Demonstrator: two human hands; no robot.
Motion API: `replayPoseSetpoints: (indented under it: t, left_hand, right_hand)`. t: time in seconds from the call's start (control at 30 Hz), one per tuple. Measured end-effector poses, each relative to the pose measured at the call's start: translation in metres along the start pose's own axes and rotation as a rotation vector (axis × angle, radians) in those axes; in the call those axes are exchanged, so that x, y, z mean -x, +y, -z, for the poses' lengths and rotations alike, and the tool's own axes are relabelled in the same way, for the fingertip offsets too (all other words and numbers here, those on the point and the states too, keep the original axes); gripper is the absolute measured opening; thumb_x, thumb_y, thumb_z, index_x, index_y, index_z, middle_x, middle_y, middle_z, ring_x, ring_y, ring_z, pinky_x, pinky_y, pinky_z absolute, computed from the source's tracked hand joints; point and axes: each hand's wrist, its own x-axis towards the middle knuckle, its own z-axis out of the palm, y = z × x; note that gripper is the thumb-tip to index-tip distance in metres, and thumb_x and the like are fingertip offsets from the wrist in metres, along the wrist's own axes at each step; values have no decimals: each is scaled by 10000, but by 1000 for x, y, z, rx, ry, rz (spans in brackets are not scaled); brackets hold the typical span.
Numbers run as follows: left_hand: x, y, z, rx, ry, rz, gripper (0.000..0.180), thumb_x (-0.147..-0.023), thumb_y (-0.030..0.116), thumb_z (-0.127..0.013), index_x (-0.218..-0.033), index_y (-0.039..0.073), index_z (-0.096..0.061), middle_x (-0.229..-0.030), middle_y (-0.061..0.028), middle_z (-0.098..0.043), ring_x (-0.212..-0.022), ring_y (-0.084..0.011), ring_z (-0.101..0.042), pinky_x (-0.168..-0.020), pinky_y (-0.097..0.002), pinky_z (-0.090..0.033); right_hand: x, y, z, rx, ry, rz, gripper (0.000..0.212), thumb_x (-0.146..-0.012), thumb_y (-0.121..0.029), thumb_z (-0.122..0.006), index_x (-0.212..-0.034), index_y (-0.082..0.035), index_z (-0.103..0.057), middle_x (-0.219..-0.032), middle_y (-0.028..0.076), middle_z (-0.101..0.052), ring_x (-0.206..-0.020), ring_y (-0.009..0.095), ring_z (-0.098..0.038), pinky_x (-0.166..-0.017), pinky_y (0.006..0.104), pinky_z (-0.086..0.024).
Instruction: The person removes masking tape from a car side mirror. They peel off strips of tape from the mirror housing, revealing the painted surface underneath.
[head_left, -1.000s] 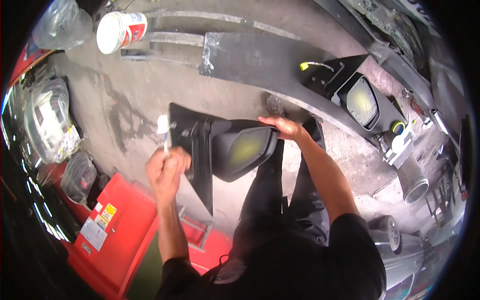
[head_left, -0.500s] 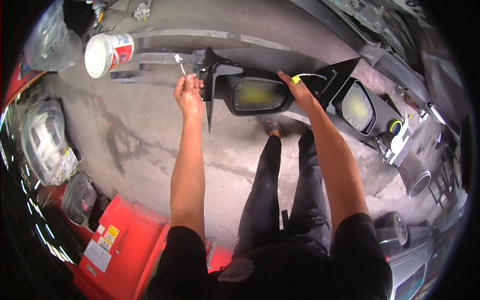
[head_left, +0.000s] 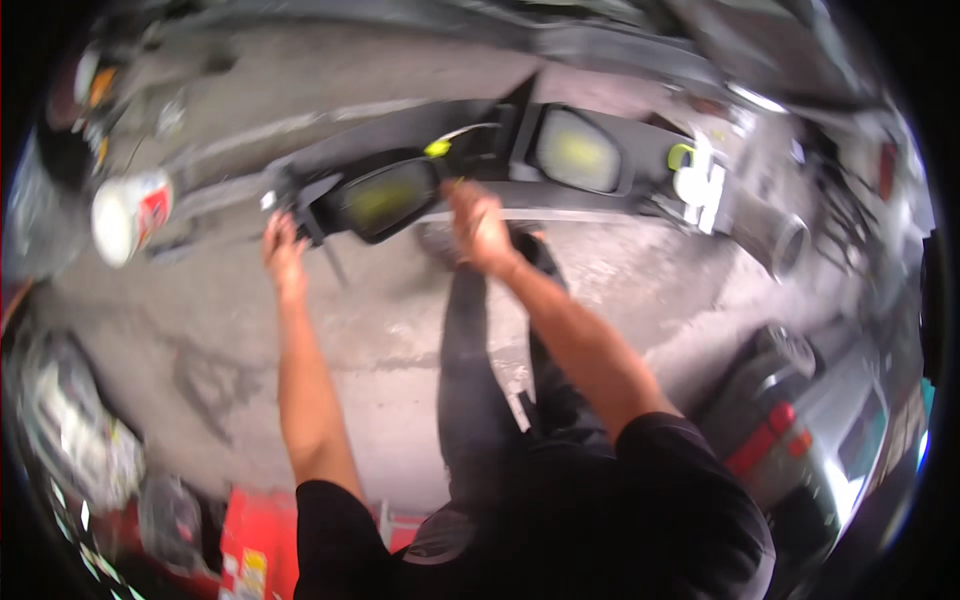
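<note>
A black car side mirror (head_left: 388, 203) rests on a long dark panel, its glass facing up. At its left end my left hand (head_left: 286, 255) is closed, with a small white connector (head_left: 268, 201) showing just past the fingertips; blur hides the exact grip. Beside the mirror's right end is my right hand (head_left: 480, 225), its fingers curled but smeared by motion. I cannot make out whether they touch or hold anything. A yellow plug (head_left: 438, 149) on a pale wire lies above that hand. Further right lies a second side mirror (head_left: 578, 150).
A white bucket (head_left: 118, 220) lies on its side at the far left. Right of the second mirror are a yellow tape roll (head_left: 681, 157) and a grey tube (head_left: 780, 246). Plastic-wrapped parts (head_left: 75, 415) and a red cabinet (head_left: 258, 535) are at lower left.
The view has swung, so the scene sits further left. My right hand has come off the first mirror's top edge toward me. My left hand stays by its base.
</note>
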Motion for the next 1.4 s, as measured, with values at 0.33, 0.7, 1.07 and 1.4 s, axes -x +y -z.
replayPoseSetpoints:
  t: [0.33, 0.7, 1.07, 1.4]
  left_hand:
    - [129, 9, -87, -542, 118, -182, 689, -947, 75, -685, -1530, -23, -331, -1497, -181, -468, -1342, -308, -493, -1098, -358, -420]
    - [580, -41, -500, -548, -1019, 44, 527, -956, 129, -694, -1460, 111, -543, -1225, -70, -687, -890, -113, -666, -779, -288, -552]
    - [771, -159, -742, -872, -918, -421, 103, -921, 8, -642, -1011, 2, -692, -970, -98, -694, -764, -187, -667, -713, -346, -540]
    - [691, -191, -802, -1073, -709, -374, 168, -942, 109, -656, -1094, 38, -672, -907, -66, -686, -798, -165, -661, -716, -356, -541]
  right_hand:
    - [188, -20, 332, -446, -49, -931, 390, -935, 56, -486, -1271, -46, -653, -863, 13, -589, -764, 117, -584, -675, 275, -523]
    - [313, 134, 530, -745, 66, -1007, 407, -1055, -354, -573, -1052, 35, -691, -764, 58, -650, -725, 128, -617, -691, 314, -525]
    - [435, 313, 741, -1192, 46, -1291, 263, -971, -23, -552, -1180, 92, -663, -854, 122, -715, -724, 201, -704, -703, 351, -609]
    - [543, 544, 820, 367, -204, -1148, 440, -949, -425, -633, -892, -1, -736, -867, 276, -703, -874, 446, -697, -755, 502, -562]
